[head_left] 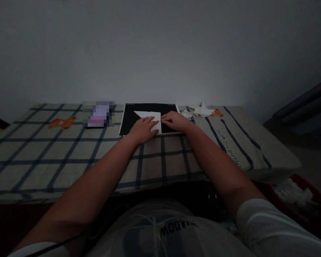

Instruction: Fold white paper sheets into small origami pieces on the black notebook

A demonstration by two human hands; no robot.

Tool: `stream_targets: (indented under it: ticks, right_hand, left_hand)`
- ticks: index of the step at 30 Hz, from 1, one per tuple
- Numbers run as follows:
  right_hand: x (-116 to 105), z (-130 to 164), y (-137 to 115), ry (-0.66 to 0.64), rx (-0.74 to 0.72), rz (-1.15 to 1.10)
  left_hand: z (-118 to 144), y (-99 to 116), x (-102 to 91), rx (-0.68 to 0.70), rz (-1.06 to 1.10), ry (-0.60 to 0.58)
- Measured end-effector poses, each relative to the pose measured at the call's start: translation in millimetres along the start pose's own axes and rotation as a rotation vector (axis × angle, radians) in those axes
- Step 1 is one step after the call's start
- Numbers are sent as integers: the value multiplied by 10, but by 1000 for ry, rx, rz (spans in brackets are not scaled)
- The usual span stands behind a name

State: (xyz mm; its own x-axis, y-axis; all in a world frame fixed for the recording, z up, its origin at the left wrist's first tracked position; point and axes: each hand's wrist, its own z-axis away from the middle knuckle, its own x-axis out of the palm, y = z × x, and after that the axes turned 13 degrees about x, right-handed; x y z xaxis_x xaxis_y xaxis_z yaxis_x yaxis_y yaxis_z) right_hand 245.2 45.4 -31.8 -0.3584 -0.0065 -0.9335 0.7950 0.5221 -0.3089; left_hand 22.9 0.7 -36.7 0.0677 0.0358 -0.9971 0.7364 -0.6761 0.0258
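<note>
1. Two bare arms of ours reach straight ahead from the bottom of the view, converging on a white paper (149, 117) that lies on a black board (139, 119).
2. Our left hand (143, 129) lies palm down, its fingers stretched flat over the lower left part of the paper, pressing it to the board; it is loose and spread, gripping nothing.
3. Our right hand (176, 121) rests just beside the paper's right edge, knuckles up, fingers curled a little, with the fingertips (164, 117) touching that edge. We cannot tell whether it pinches the paper or only presses on it.
4. Both forearms slope up from the elbows and stay clear of the checked cloth (69, 157), wrists low and nearly level with the board.
5. The paper looks folded: a point juts to the left and a straight edge runs along the right.
6. The board lies on the cloth near the far wall, roughly in the middle.
7. Left of the board, close by, lies a blurred purple object (98, 114).
8. Right of the board, near our right hand, lie a few white paper scraps (200, 110).
9. White sleeves (270, 225) show at the bottom corners.
</note>
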Motion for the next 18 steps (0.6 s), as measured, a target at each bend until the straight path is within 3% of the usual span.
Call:
stream_targets:
  ticks: [9, 18]
  right_hand:
    - [97, -44, -28, 58, 49, 29]
    - [265, -202, 152, 60, 145, 19]
  left_hand:
    - [-23, -14, 24, 12, 8, 1]
    - [-21, -23, 42, 20, 10, 11]
